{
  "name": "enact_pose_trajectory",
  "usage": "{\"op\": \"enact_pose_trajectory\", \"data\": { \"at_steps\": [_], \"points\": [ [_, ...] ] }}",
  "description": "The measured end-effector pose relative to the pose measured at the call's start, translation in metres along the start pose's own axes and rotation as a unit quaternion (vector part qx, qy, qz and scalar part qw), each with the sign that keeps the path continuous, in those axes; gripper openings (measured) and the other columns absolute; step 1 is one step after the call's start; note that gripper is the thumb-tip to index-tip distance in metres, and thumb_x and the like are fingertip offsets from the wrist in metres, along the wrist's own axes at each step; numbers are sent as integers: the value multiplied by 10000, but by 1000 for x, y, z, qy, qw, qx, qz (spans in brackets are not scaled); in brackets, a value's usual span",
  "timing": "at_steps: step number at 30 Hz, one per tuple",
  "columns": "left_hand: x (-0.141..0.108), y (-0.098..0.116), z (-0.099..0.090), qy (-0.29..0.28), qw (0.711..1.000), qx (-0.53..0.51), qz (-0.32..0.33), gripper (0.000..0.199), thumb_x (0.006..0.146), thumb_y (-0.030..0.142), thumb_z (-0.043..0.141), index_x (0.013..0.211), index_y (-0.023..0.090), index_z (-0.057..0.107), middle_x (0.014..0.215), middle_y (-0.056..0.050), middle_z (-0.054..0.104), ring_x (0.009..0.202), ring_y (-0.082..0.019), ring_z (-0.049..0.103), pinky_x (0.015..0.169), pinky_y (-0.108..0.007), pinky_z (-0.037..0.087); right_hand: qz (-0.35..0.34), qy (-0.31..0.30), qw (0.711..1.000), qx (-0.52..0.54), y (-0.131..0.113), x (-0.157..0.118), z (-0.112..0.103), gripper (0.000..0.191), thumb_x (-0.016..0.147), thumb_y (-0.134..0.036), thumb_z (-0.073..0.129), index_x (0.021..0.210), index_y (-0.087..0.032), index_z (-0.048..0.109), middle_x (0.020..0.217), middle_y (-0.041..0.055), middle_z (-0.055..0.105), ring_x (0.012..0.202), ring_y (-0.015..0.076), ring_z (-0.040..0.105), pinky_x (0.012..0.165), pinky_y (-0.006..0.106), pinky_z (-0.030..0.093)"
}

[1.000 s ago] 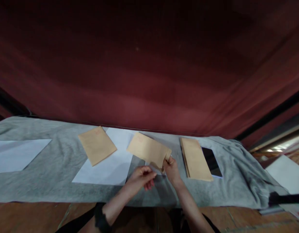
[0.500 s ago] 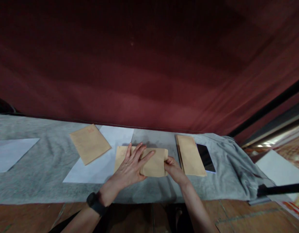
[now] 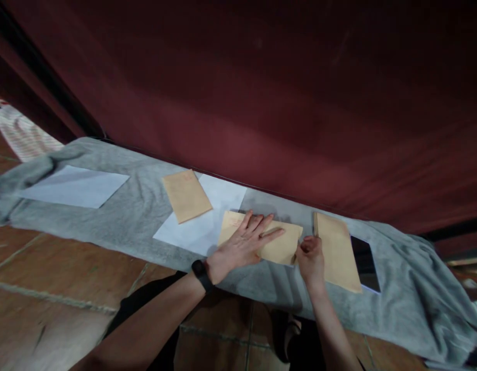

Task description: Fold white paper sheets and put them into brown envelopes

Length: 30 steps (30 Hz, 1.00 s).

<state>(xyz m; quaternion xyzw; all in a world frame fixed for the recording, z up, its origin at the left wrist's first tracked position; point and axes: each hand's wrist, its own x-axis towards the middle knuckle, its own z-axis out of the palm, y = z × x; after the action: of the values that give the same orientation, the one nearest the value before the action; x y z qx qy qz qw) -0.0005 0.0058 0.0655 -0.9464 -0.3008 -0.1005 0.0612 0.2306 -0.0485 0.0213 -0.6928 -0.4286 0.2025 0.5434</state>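
A tan paper envelope (image 3: 280, 248) with faint red print near its left end lies on the cloth in front of me. My left hand (image 3: 248, 239), a black watch on its wrist, rests flat across the middle of this envelope with fingers spread. At the envelope's right end my right hand (image 3: 311, 257) is closed, thumb and curled fingers at the edge; the exact pinch is partly hidden. Just right of that hand is a stack of tan envelopes (image 3: 336, 252). Another tan envelope (image 3: 187, 196) lies to the left, partly over a white sheet (image 3: 190, 232).
Grey cloth (image 3: 141, 226) covers the long, narrow work surface. A dark-screened phone (image 3: 365, 263) lies beside the stack, and a second white sheet (image 3: 78, 186) is at far left. A dark red curtain (image 3: 238, 129) rises behind; tiled floor (image 3: 60, 293) shows below.
My view has swung left and tilted, shifting everything in the picture. The envelope's right end, raised and folded before, now lies flatter. My left hand stays spread on it; my right remains at its edge.
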Motion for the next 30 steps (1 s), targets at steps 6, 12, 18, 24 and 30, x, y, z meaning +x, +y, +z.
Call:
{"op": "enact_pose_trajectory", "data": {
  "at_steps": [6, 12, 18, 24, 30],
  "points": [
    [0, 1, -2, -13, 1000, -26, -8, 1157, 771, 412, 793, 1621, 322, 12, 1709, -120, -39, 1514, -366, 254, 1232, -558, 64, 20, -53, 996, 64, -10, -4, -7, 322, 810, -535, 698, 885, -225, 658, 793, 3, 677, 712, 166, 615, 688, 287, 486],
    [-1, 3, -5, -19, 999, -41, -4, 1161, 755, 389, 813, 1619, 342, 38, 1711, -110, -37, 1510, -381, 255, 1227, -567, 66, 88, -140, 983, 83, -20, -1, -20, 388, 772, -580, 765, 913, -219, 771, 850, 29, 746, 851, 229, 651, 798, 326, 494],
    [-2, 7, -8, -14, 999, -44, -3, 1178, 748, 342, 822, 1618, 349, 28, 1707, -113, -65, 1507, -389, 259, 1230, -557, 80, 108, -192, 964, 149, -25, -1, -21, 331, 727, -511, 839, 916, -250, 762, 896, 6, 765, 804, 204, 655, 772, 322, 494],
    [-6, 7, -11, -21, 999, -43, 20, 1178, 749, 340, 822, 1616, 356, 25, 1709, -95, -74, 1545, -353, 172, 1239, -540, 64, 229, -301, 906, 189, -24, -13, -16, 336, 652, -476, 893, 833, -232, 750, 874, 68, 773, 939, 287, 692, 843, 407, 523],
    [-12, -3, -10, -18, 997, -73, 36, 1137, 764, 418, 791, 1618, 346, 43, 1708, -120, 91, 1553, -348, 136, 1227, -591, 17, 263, -290, 898, 202, -19, -14, -18, 298, 708, -503, 845, 800, -241, 736, 889, 42, 777, 984, 255, 700, 858, 348, 525]
  ]
}}
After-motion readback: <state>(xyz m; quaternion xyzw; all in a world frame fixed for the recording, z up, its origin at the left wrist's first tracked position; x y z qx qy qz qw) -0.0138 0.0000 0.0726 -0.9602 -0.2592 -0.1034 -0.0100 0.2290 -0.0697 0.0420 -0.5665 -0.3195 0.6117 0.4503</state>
